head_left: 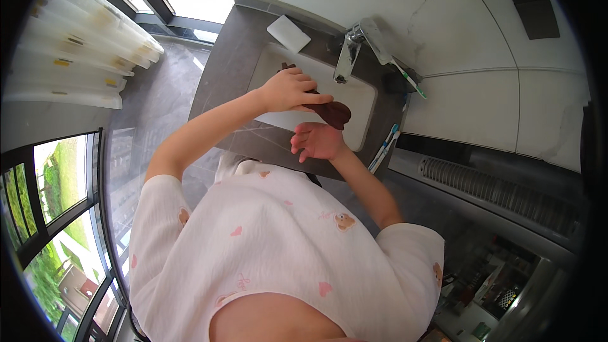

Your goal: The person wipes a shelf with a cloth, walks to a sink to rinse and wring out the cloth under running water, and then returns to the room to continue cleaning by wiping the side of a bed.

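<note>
Over the white sink basin (367, 92), my left hand (289, 90) is closed around a dark brown object (334, 114). It is long, with a rounded, lobed end towards the right and a narrow end showing past my fingers at the far left; I cannot make out its kind. My right hand (318, 142) is nearer to me, just below the rounded end, at the basin's near edge. Its palm is turned up, with the fingers apart and slightly bent and nothing in them. Whether the right wrist touches the brown object I cannot tell.
A metal faucet (347, 57) rises behind the basin. A white block-shaped item (289, 34) lies on the grey counter (237, 38) at the far left. One green-and-white toothbrush (408, 78) leans by a dark cup (396, 81); blue-headed toothbrushes (384, 147) lie at the right edge.
</note>
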Motion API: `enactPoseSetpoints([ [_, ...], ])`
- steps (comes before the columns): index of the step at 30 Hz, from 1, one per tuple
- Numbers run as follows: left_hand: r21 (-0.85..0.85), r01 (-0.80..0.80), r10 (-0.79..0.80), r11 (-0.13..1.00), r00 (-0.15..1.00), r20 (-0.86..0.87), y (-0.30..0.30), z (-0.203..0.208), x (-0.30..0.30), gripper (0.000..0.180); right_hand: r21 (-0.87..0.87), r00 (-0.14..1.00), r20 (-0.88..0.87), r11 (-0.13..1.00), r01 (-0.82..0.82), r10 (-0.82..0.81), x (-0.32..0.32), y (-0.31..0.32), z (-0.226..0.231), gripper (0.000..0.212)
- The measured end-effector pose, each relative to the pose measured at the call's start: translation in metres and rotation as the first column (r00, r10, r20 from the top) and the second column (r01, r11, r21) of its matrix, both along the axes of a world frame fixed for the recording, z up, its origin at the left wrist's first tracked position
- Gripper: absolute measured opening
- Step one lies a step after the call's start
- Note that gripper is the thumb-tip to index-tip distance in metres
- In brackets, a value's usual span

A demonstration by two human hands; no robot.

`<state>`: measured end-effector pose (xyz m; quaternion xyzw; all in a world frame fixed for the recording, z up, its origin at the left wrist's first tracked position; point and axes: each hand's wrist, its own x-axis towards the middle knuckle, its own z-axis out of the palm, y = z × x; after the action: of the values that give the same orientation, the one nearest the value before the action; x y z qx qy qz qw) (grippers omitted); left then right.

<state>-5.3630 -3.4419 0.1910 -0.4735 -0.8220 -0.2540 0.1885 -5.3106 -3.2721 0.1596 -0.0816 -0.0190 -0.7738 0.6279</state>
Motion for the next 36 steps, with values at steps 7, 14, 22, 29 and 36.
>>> enactPoseSetpoints([
  [7, 0.063, 0.084, -0.056, 0.994, 0.93, -0.363, -0.001, 0.024, -0.011, 0.039, -0.266, 0.988, 0.155, 0.964, 0.025, 0.017, -0.008, -0.01, 0.04, 0.066],
  [14, 0.072, 0.138, -0.09, 0.988, 0.883, -0.46, -0.008, 0.037, -0.014, 0.039, 0.335, 0.952, -0.152, 0.92, -0.202, 0.264, -0.021, 0.008, 0.065, 0.025],
  [22, -0.237, 0.073, 0.005, 0.969, 0.95, 0.313, 0.0, 0.006, 0.001, 0.039, 0.723, 0.184, -0.527, 0.324, 0.611, 0.83, -0.045, 0.011, 0.058, 0.012],
  [29, 0.087, -0.307, 0.104, 0.948, 0.556, 0.825, 0.01, -0.042, 0.017, 0.043, -0.084, -0.363, -0.278, 0.354, 0.931, 0.889, -0.054, 0.003, 0.005, 0.017],
  [36, 0.147, -0.562, -0.178, 0.814, -0.001, 0.984, 0.018, -0.049, 0.024, 0.048, -0.182, -0.32, -0.281, 0.277, 0.943, 0.905, -0.066, -0.007, -0.024, 0.021],
])
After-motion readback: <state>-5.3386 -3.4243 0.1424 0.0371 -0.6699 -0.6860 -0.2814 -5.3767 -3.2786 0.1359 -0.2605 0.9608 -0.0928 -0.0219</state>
